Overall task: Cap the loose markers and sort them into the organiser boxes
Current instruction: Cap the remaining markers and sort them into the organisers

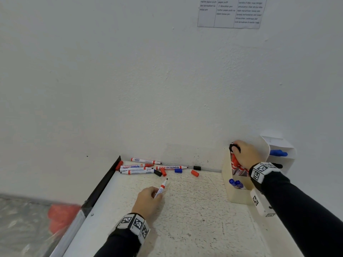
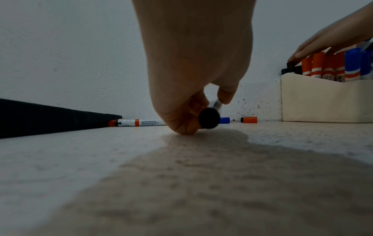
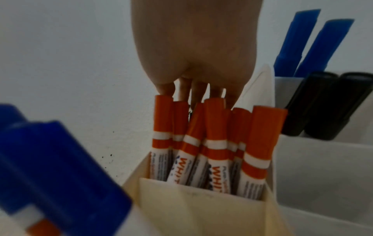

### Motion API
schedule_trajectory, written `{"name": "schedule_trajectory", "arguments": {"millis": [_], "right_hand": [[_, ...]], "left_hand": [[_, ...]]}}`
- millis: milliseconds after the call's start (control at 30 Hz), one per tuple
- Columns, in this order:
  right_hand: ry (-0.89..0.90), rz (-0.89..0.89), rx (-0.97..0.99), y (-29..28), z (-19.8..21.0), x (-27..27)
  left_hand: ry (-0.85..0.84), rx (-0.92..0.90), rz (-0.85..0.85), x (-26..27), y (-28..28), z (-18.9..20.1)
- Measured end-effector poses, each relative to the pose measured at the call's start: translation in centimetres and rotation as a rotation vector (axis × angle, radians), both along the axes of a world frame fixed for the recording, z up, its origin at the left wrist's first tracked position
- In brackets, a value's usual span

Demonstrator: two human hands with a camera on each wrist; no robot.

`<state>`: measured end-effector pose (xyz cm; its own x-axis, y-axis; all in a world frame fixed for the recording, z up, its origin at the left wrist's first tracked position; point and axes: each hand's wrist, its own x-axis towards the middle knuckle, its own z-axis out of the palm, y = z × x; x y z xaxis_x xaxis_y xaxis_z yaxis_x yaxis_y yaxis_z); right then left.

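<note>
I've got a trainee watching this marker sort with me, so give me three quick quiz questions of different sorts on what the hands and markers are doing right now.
1. True or false: the marker in the left hand has its cap on.
2. Multiple choice: the right hand is over which part of the cream organiser box? A) the far end by the wall, B) the compartment with blue-capped markers, C) outside the box.
3. Fill in: the loose blue cap lies between a black cap and a ____ cap.

Key: 1 false, its tip is bare. 2 A, beside the red-capped markers. 3 red.
</note>
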<state>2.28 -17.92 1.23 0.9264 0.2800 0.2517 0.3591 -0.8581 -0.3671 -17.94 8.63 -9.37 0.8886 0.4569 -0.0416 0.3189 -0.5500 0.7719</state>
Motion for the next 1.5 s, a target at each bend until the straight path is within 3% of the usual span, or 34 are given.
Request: {"name": "schedule_trajectory", "arguments": {"millis": [233, 400, 767, 867, 1000, 1133, 1300, 1400, 1500], "right_hand": [[0.124, -0.002, -0.382, 1.1, -0.5, -0.5], [0.107, -0.128, -0.280, 0.8, -0.6, -0.5], [0.171, -0.013, -0.337, 0.3, -0.7, 0.1], [0.131, 0.003, -0.256, 0.8, 0.0, -0.1], [0.035, 0.164, 0.074, 4.0, 2.8, -2.4], [0.172, 0.287, 0.134, 9.4, 4.5, -5.2], [0.420, 0.356, -0.126, 14.1, 0.7, -6.3], [0.482, 0.364, -0.290, 15.4, -3.3, -6.0], [0.474, 0.393, -0.316, 16.4, -6.5, -5.4]], "left_hand": [[0.012, -0.006, 0.015, -0.1, 0.0, 0.0], [0.004, -0.025, 0.021, -0.2, -0.2, 0.2], [-0.020, 0.003, 0.069, -0.2, 0.0, 0.6], [-0.047, 0.001, 0.091, -0.2, 0.1, 0.7], [-0.053, -0.072, 0.112, -0.3, 0.1, 0.8], [-0.050, -0.104, 0.150, -0.3, 0.3, 0.7], [-0.056, -0.103, 0.151, -0.2, 0.3, 0.6], [-0.071, -0.093, 0.162, -0.1, 0.4, 0.5], [-0.083, -0.064, 0.184, 0.0, 0.6, 0.2]]}}
